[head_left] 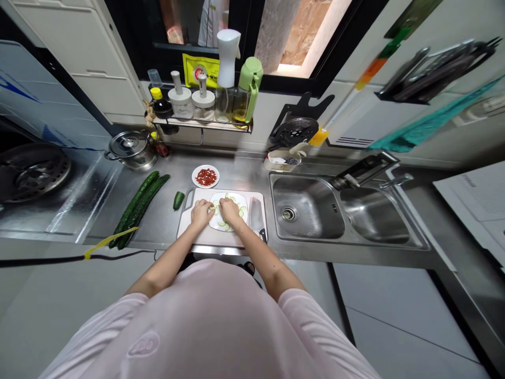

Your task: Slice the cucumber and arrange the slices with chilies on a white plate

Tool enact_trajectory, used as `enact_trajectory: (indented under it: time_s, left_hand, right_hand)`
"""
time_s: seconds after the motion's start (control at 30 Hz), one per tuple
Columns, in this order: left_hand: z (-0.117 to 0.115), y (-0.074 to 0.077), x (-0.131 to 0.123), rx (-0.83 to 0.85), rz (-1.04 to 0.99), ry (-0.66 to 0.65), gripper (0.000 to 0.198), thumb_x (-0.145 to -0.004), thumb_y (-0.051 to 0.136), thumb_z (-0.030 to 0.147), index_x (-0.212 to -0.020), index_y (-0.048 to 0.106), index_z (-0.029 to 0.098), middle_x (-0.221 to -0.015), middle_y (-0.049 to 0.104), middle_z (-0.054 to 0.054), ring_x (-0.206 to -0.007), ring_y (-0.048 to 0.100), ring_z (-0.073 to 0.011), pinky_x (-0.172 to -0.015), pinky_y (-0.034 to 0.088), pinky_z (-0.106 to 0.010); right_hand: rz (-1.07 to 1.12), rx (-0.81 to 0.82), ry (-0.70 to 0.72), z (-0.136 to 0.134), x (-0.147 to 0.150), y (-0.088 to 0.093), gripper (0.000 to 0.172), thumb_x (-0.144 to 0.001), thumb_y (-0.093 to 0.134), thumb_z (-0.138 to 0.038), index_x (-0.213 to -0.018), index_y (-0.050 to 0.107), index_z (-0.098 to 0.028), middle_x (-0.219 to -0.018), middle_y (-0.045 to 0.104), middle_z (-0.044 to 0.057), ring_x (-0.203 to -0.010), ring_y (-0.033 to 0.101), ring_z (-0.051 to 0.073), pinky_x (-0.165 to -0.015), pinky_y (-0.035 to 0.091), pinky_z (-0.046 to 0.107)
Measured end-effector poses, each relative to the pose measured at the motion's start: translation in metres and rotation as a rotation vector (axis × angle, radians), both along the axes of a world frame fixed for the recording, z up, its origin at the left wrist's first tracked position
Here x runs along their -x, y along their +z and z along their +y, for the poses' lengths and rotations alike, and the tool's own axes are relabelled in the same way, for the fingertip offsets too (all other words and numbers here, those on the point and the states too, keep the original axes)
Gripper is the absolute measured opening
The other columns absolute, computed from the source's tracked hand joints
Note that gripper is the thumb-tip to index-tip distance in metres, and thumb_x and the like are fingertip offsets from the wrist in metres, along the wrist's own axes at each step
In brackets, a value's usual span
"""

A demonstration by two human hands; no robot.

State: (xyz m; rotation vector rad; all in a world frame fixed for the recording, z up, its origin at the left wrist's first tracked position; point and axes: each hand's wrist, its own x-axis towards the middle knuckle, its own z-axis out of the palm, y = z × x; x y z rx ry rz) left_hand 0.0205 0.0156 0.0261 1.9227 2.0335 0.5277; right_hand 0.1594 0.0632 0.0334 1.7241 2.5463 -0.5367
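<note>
A white plate (pixel 244 201) lies on a pale cutting board (pixel 191 234), with thin cucumber slices (pixel 223 226) spread around it. At the plate's left side my left hand (pixel 201 213) has its fingers closed, a pale green cucumber slice at the fingertips. My right hand (pixel 231 210) reaches over the plate's middle, fingers bent down and together; what they pinch is hidden. A kitchen knife (pixel 256 213) rests along the board's right edge. Just left of the board is a cut cucumber piece (pixel 179 200).
Two whole cucumbers (pixel 144 205) lie on the left of the steel counter. Behind the board stands a small dish (pixel 195 182) of chopped red pieces. A lidded pot (pixel 132 151) is at the back left, a double sink (pixel 307 210) to the right. Above hangs a seasoning rack (pixel 205 125).
</note>
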Motion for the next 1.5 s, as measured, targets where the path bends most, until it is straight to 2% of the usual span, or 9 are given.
enact_trajectory:
  time_s: [0.13,0.43,0.7,1.0,1.13,1.5]
  left_hand:
    - [0.001,-0.002,0.001,0.004,0.032,-0.07,0.022,-0.082,0.05,0.033,-0.093,0.067,0.023,-0.097,0.055,-0.008,-0.097,0.046,-0.0228,-0.081,0.037,-0.032]
    - [0.001,-0.002,0.0,0.003,0.124,-0.075,0.023,-0.083,0.048,0.031,-0.095,0.066,0.023,-0.099,0.054,-0.008,-0.098,0.045,-0.0227,-0.079,0.039,-0.032]
    - [0.0,-0.006,-0.001,-0.027,0.228,-0.182,0.026,-0.085,0.046,0.03,-0.1,0.066,0.027,-0.099,0.054,-0.007,-0.094,0.045,-0.0218,-0.078,0.038,-0.032]
    - [0.002,-0.007,-0.003,0.009,0.24,-0.17,0.026,-0.086,0.045,0.03,-0.1,0.067,0.027,-0.1,0.054,-0.008,-0.096,0.044,-0.0218,-0.079,0.037,-0.032]
    - [0.002,-0.008,-0.002,-0.026,0.238,-0.16,0.026,-0.086,0.045,0.028,-0.102,0.066,0.027,-0.099,0.054,-0.008,-0.094,0.045,-0.0217,-0.078,0.037,-0.032]
    - [0.001,-0.011,-0.001,-0.033,0.255,-0.202,0.025,-0.085,0.046,0.028,-0.1,0.067,0.027,-0.099,0.055,-0.008,-0.094,0.044,-0.0229,-0.074,0.035,-0.033]
  right_hand:
    - [-0.005,0.004,-0.015,-0.002,-0.002,-0.001,0.025,-0.093,0.036,-0.025,-0.106,0.055,-0.016,-0.106,0.057,0.012,-0.099,0.05,0.021,-0.077,0.037,0.029]
    - [0.017,-0.016,-0.001,-0.003,-0.002,-0.005,0.023,-0.093,0.037,-0.026,-0.104,0.055,-0.016,-0.103,0.057,0.01,-0.099,0.051,0.02,-0.076,0.038,0.028]
    - [-0.004,-0.06,-0.017,-0.004,-0.004,-0.013,0.023,-0.092,0.037,-0.027,-0.104,0.055,-0.018,-0.104,0.057,0.009,-0.096,0.051,0.019,-0.074,0.038,0.027]
    - [0.004,-0.057,-0.015,-0.005,-0.005,-0.013,0.023,-0.093,0.036,-0.027,-0.103,0.055,-0.018,-0.103,0.057,0.009,-0.096,0.051,0.02,-0.074,0.039,0.028]
    - [0.03,-0.069,-0.037,-0.008,-0.007,-0.012,0.023,-0.093,0.036,-0.028,-0.104,0.054,-0.019,-0.104,0.057,0.009,-0.096,0.051,0.019,-0.075,0.038,0.028]
    - [0.028,-0.066,-0.062,-0.012,-0.013,-0.016,0.025,-0.091,0.036,-0.028,-0.105,0.055,-0.02,-0.105,0.057,0.008,-0.096,0.051,0.02,-0.073,0.039,0.028]
